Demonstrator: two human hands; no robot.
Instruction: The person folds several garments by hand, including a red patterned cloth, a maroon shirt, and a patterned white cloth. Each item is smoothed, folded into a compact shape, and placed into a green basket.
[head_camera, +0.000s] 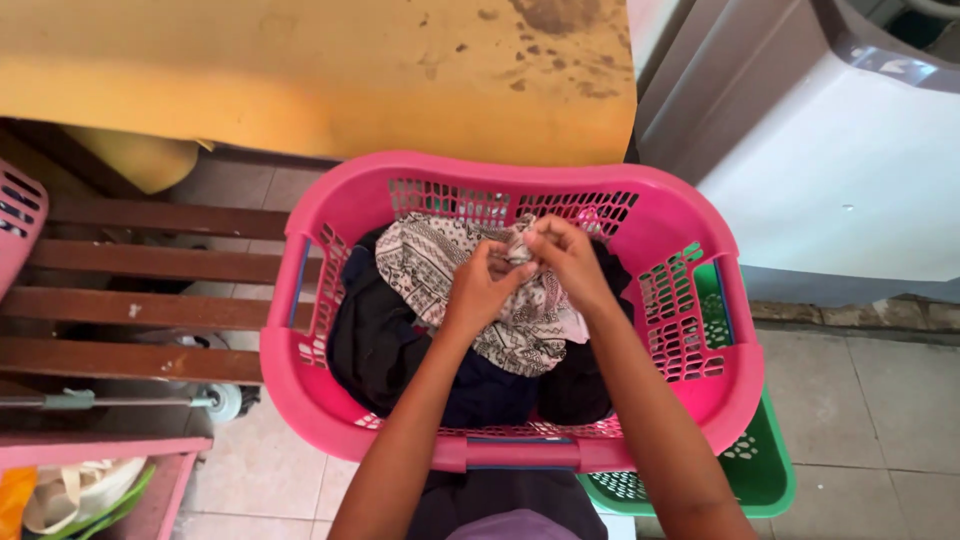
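Item: patterned cloth (440, 265), which I am pinching with left hand (480, 290) and right hand (568, 258); dark clothes (375, 340) are still lying beneath both hands in pink basket (700, 395).

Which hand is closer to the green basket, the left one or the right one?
Right. The right hand is on the patterned cloth, on the side toward the green basket; the left hand is beside it, farther away.
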